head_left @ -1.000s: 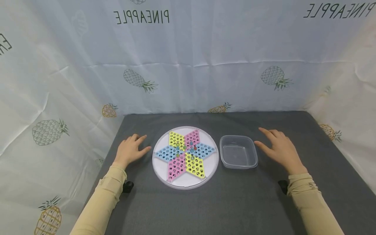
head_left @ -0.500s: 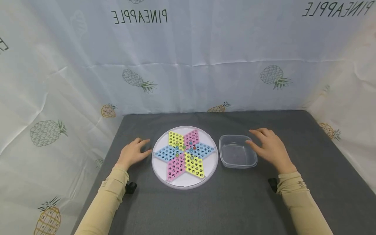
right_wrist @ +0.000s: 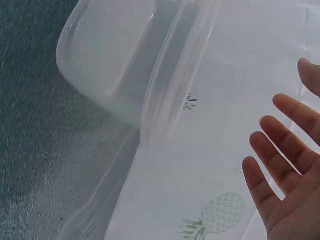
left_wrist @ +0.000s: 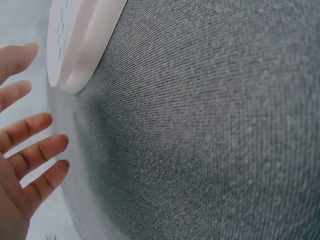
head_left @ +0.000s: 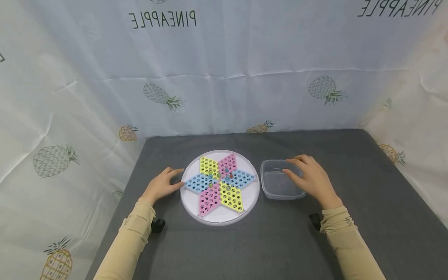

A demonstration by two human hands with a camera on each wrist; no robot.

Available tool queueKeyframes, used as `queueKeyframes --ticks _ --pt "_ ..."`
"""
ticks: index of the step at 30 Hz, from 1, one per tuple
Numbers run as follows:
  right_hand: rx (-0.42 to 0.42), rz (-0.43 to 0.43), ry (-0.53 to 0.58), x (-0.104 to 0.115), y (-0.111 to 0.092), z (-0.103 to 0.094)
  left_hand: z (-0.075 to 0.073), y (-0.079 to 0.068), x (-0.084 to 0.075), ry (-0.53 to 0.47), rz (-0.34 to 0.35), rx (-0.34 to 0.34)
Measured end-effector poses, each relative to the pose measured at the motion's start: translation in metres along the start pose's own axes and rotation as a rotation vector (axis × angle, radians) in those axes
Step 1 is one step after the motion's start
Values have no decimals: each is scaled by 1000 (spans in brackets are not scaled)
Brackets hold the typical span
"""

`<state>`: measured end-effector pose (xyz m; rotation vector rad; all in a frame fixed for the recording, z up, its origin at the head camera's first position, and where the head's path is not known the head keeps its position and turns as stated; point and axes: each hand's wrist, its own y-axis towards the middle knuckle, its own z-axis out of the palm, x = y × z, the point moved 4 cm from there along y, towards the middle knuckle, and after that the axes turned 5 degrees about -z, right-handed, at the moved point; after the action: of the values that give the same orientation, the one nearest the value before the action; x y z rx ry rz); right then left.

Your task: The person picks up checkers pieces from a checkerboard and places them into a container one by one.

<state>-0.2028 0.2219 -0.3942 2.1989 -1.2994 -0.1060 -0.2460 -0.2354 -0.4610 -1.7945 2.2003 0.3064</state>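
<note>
A round white Chinese checkers board with a pink, yellow and blue star lies on the table, several glass marbles sitting around its middle. Beside its left rim is my left hand, fingers spread; in the left wrist view the fingers are apart from the board's edge. My right hand hovers over the right side of a clear plastic container, thumb and fingers extended above it. From the right wrist camera, a gap shows between the fingers and the container. Neither hand holds anything.
The dark grey cloth-covered table carries the board and container side by side, a narrow gap between them. A white curtain with pineapple prints hangs behind and along both sides.
My right hand has moved left, from beside the container to over its right side. My left hand has shifted slightly right, closer to the board. Board and container have stayed in place.
</note>
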Motion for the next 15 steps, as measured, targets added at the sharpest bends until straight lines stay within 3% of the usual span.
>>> queueKeyframes --ticks 15 --pt "29 20 86 23 5 9 10 3 3 -51 -36 68"
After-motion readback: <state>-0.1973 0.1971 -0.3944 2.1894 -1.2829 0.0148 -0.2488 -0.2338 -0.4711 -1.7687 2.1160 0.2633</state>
